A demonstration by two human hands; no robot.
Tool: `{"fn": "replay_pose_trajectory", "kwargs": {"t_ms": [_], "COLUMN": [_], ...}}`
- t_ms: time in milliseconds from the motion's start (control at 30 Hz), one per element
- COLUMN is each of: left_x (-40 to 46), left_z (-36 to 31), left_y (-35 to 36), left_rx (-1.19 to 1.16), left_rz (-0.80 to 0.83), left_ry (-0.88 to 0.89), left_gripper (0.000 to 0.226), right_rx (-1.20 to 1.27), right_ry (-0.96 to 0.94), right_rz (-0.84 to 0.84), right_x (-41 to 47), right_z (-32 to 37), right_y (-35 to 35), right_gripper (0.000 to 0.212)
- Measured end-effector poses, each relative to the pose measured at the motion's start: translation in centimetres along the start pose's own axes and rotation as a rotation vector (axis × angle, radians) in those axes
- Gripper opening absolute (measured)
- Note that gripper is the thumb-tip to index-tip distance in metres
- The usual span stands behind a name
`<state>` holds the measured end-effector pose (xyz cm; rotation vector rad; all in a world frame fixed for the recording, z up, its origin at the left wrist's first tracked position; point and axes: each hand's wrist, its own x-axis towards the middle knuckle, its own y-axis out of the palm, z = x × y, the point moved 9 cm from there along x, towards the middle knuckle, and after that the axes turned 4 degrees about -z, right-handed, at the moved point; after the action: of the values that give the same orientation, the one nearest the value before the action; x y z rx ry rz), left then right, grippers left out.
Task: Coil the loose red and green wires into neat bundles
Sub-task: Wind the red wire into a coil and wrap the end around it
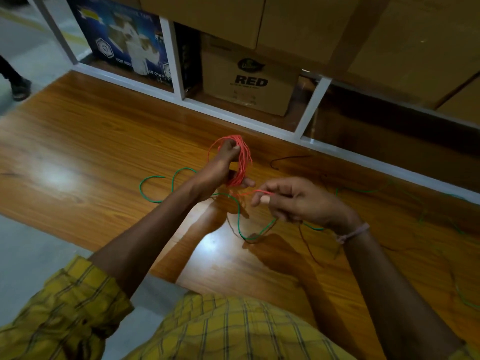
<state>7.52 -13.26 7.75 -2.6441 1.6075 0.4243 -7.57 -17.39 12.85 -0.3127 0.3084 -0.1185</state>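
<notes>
— What are your hands doing?
— My left hand [223, 165] grips the red wire coil [240, 162] above the table [78, 141]; my right hand [293, 201] pinches its loose end.
— The green wire [239, 216]?
— Loose on the table beneath

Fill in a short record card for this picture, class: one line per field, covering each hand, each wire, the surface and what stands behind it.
left hand: holds the red coil looped around it
right hand: pinches the red wire's loose end
green wire: uncoiled, lying in loose curves on the wooden surface
red wire: mostly wound into a bundle
behind: cardboard box marked RED, in a white frame
wrist: thread band on the right wrist
</notes>
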Motion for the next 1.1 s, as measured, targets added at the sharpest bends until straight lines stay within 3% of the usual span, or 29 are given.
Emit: {"fn": "replay_pose_trajectory", "kwargs": {"t_ms": [167,400,567,867,1100], "left_x": [-1.2,-3.7,-5.1,-4.1,-0.2], "left_z": [1.3,2.2,0.6,-2.2,-1.2], "left_y": [1.9,3.9,4.9,4.5,2.8], "left_rx": [0.109,-0.133,-0.283,-0.654,-0.81], "left_rz": [0.161,0.484,0.622,0.624,0.282], "left_ry": [-0.063,-0.171,-0.135,-0.099,-0.134], "left_gripper": [0.041,0.05,0.056,0.057,0.045], "right_rx": [-0.045,-0.156,-0.165,-0.063,0.105], "right_ry": [-0.049,-0.182,-0.18,0.036,0.122], "right_rz": [-0.154,-0.415,-0.466,-0.438,-0.19], "right_x": [1.4,2.4,3.3,2.6,1.0], "right_z": [0.7,1.6,-0.6,-7.8,-7.9], "right_y": [-4.2,-9.4,-8.8,-4.1,1.0], "right_gripper": [0.018,0.017,0.019,0.025,0.03]}}
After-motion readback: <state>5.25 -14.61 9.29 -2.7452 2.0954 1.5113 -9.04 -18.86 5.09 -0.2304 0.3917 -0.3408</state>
